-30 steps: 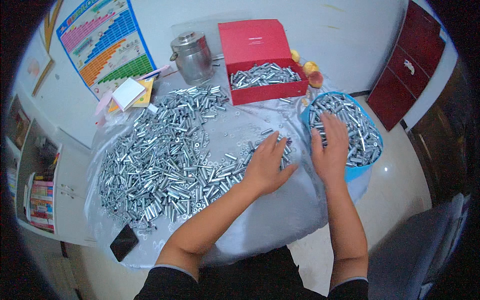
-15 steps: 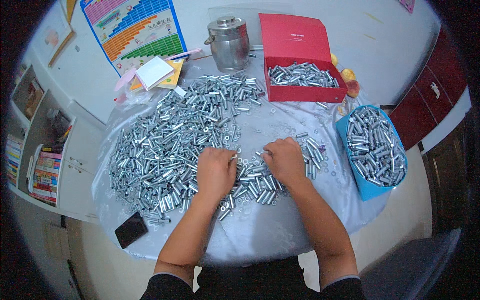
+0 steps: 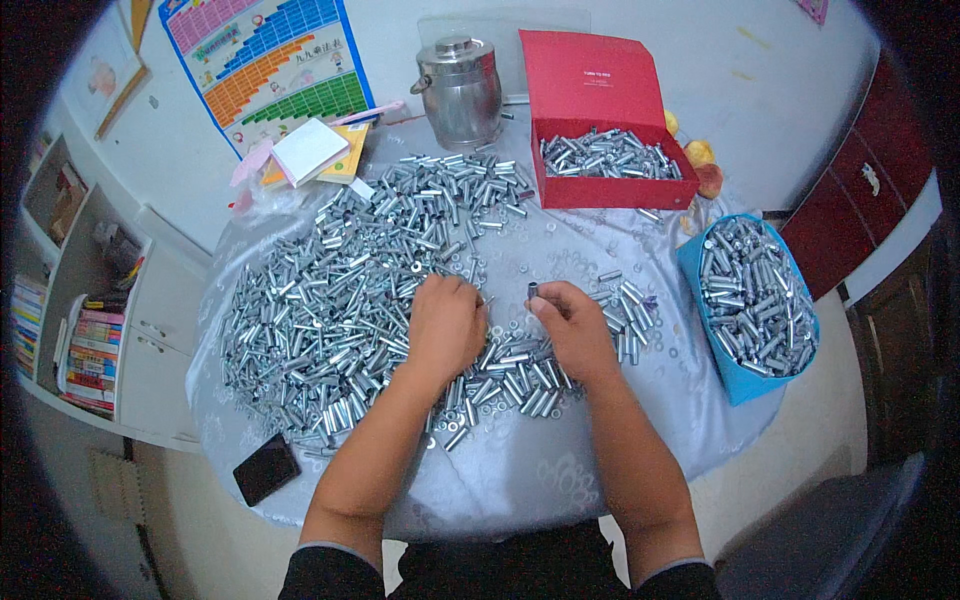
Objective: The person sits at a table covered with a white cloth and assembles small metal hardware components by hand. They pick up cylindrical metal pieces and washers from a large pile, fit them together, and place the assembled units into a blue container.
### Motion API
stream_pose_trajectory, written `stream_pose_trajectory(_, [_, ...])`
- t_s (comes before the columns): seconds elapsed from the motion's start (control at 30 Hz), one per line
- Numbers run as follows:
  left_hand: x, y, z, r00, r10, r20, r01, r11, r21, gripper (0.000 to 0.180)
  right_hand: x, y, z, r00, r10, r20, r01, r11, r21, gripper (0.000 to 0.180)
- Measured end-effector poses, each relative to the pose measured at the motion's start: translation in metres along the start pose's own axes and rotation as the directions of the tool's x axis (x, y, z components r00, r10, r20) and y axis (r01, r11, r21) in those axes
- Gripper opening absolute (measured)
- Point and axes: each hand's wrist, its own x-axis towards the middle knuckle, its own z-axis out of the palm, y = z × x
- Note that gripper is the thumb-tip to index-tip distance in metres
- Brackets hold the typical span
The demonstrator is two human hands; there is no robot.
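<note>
Between the thumb and fingers of my right hand (image 3: 576,328), a short silver metal sleeve (image 3: 532,291) stands upright with its dark open end up. My left hand (image 3: 446,328) is closed at the right edge of a big pile of metal sleeves and thin pins (image 3: 320,310). A small thin bit shows at its fingertips, too small to name. Below and between the hands lies a band of loose sleeves (image 3: 515,375) mixed with flat washers. More sleeves (image 3: 632,315) lie just right of my right hand.
A red lidded box (image 3: 620,194) and a blue basket (image 3: 718,345), both filled with metal parts, stand at the far right and right. A steel pot (image 3: 460,95) and notebooks (image 3: 310,150) are at the back. A black phone (image 3: 266,470) lies near the front left edge.
My right hand has turned, so the sleeve in its fingers now shows upright. My left hand has shifted slightly right and its fingers are curled in more.
</note>
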Motion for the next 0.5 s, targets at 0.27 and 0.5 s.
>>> stream_pose_trajectory(0.27, [-0.059,0.037,-0.019,0.854,-0.431,0.292,0.409,0.210,-0.888,0.012,-0.009,-0.014,-0.009,0.934,0.101,0.344,-0.306,0.722,0.620,0.031])
stream_pose_trajectory(0.5, [-0.076,0.036,-0.010,0.818,-0.460,0.346,0.355,-0.071,-0.932,0.024,-0.014,-0.020,-0.002,0.931,0.181,0.318,-0.342,0.736,0.584,0.028])
